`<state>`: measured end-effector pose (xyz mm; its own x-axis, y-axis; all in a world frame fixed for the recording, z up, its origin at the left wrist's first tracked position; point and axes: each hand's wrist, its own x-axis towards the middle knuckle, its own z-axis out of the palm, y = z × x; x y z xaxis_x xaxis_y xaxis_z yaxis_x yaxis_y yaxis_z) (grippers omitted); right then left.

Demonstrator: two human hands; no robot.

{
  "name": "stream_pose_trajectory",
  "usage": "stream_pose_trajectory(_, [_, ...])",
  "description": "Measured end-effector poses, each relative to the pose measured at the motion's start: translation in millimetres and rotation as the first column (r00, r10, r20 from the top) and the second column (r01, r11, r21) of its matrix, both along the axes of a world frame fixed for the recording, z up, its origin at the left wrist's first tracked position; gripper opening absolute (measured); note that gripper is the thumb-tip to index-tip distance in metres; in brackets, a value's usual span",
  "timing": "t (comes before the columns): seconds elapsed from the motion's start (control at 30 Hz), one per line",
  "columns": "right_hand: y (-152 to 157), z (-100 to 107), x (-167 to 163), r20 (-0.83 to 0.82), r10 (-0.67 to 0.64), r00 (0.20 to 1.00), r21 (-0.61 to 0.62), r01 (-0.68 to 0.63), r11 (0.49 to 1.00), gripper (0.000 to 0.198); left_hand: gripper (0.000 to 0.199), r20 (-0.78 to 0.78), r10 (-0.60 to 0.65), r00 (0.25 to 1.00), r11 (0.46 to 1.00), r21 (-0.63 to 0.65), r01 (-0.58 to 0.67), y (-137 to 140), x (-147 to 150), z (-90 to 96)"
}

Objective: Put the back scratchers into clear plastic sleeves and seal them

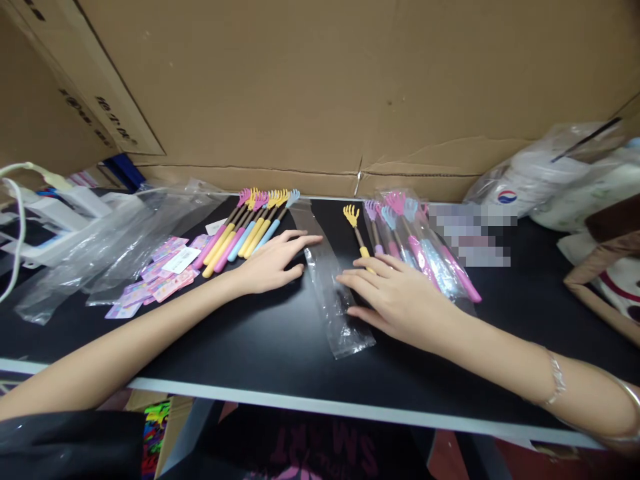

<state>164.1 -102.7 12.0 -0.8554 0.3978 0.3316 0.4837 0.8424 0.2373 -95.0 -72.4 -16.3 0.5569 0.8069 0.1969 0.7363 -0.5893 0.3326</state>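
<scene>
A long clear plastic bag (pixel 327 287) lies flat on the black table between my hands. My left hand (pixel 273 263) reaches to its left edge with fingers stretched out. My right hand (pixel 395 300) rests at its right side, fingers spread, partly over the handle of a yellow back scratcher (pixel 352 217). Left of the bag lies a row of back scratchers (pixel 250 230) with pink, yellow and blue handles. Right of it, several back scratchers (pixel 420 240) lie in clear bags, partly behind my right hand. Whether either hand presses on the bag is hard to see.
Printed cards (pixel 165 270) lie left of the scratchers, with a pile of clear bags (pixel 125 233) beyond. A white power strip (pixel 70 220) with a cable sits at far left. A bagged cup (pixel 535 177) stands at the right. A cardboard wall (pixel 310 87) closes the back.
</scene>
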Motion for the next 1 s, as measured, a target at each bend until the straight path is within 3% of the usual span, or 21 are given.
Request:
stream_pose_trajectory(0.13, [-6.8, -3.4, -3.0, 0.058, 0.054, 0.997, -0.024, -0.052, 0.998, 0.034, 0.05, -0.011, -0.01, 1.0, 0.997, 0.07, 0.011, -0.9, 1.5, 3.9])
stream_pose_trajectory(0.27, [-7.1, -9.3, -3.9, 0.099, 0.067, 0.993, 0.006, -0.068, 0.998, 0.03, 0.037, -0.015, 0.023, 1.0, 0.995, 0.093, -0.021, -1.8, 3.3, 8.3])
stream_pose_trajectory(0.53, [-7.4, -13.6, -6.1, 0.092, 0.072, 0.993, 0.064, -0.078, 0.995, 0.013, 0.033, -0.07, 0.065, 0.995, 0.986, 0.155, -0.054, -0.1, 2.5, 8.9])
stream_pose_trajectory(0.77, [-5.6, -14.6, -4.9, 0.089, 0.068, 0.994, 0.097, -0.077, 0.992, 0.014, 0.028, -0.104, 0.145, 0.984, 0.949, 0.296, -0.109, -5.3, 2.3, 20.0])
stream_pose_trajectory(1.0, [-6.1, -12.7, -4.5, 0.078, 0.063, 0.995, 0.06, -0.068, 0.996, 0.018, 0.027, -0.16, 0.194, 0.968, 0.937, 0.321, -0.134, -7.8, 2.5, 26.7])
